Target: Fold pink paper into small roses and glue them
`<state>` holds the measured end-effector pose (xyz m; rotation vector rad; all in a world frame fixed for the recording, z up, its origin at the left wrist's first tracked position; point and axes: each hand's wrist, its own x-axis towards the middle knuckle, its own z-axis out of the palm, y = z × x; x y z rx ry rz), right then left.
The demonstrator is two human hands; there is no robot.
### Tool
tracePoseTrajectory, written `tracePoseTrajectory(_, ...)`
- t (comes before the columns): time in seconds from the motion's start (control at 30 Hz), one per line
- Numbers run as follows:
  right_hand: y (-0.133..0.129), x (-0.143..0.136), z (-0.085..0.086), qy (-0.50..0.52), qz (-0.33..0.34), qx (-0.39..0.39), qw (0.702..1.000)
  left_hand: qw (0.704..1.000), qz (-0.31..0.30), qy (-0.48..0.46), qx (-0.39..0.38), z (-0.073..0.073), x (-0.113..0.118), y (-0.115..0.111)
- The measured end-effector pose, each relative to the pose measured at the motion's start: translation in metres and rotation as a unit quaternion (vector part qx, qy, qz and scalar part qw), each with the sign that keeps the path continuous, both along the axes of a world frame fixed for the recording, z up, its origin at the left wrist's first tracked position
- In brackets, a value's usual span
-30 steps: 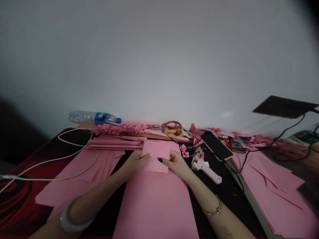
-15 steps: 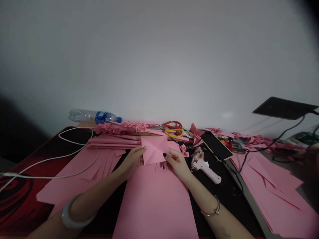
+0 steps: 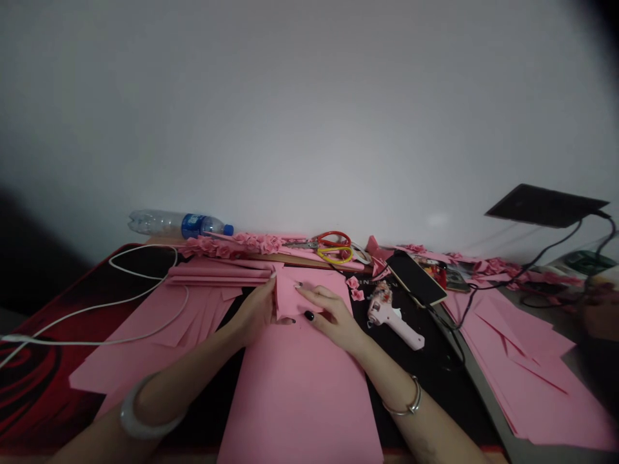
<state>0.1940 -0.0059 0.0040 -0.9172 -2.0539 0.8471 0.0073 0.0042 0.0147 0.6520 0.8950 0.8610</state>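
Near to far. On our black-and-red desk we had a long pink paper sheet running in from the near edge. Over its far part we held the work: a small pink paper square, left side turned up. Our left hand pinched that side. Our right hand had its index fingertip on the top face and its thumb by the near edge; couldn't tell whether it was clamping or just pressing.

Step in hand, our read: folding/creasing. Next move called for matched edges and a steady left side while pressure ran along the fold.

Toward the left edge we had loose pink paper sheets with a thin white cable across them. Toward the right edge: a pale pink plastic glue gun, two tiny pink paper roses near it, a flat black-screened phone beyond.

Far edge: rolled pink paper tubes, metal scissors with red and yellow handles, a row of pink paper roses.

Containers: we made out one, a clear plastic bottle with blue label, far left corner, on its side, cap on. Contents: couldn't tell.
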Motion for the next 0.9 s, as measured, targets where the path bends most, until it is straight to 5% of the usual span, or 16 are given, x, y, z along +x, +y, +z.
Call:
tracePoseTrajectory(0.23,0.000,-0.005,-0.004,0.045,-0.048,-0.030,0.997,0.992,-0.029,0.039,0.120,-0.010,0.001,-0.001)
tracePoseTrajectory(0.5,0.001,-0.007,-0.008,0.074,-0.085,-0.207,0.972,0.964,-0.057,0.172,0.196,-0.007,0.001,-0.003)
tracePoseTrajectory(0.9,-0.004,-0.008,-0.011,-0.002,-0.037,-0.131,0.991,0.947,-0.012,0.190,0.260,-0.012,0.000,-0.001)
